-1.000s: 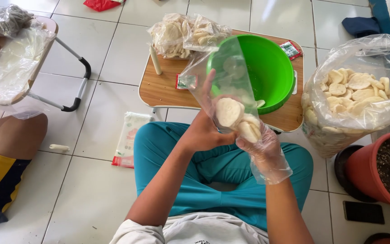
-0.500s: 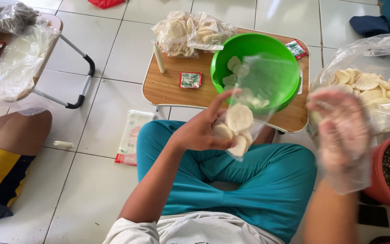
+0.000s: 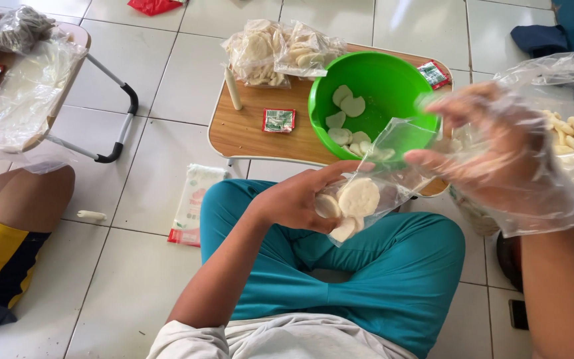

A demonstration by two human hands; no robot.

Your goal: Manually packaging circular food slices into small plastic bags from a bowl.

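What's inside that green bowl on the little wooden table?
The green bowl holds a few pale round crackers along its left inner wall and bottom. The clear bag held by the left hand covers the bowl's near edge, so anything lying there cannot be seen.

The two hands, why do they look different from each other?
The right hand wears a loose clear plastic glove; the left hand is bare. The left hand grips a small clear bag with pale round crackers inside; the right hand holds nothing, its fingers spread. The right hand is raised beside the green bowl; the left sits lower, over the lap.
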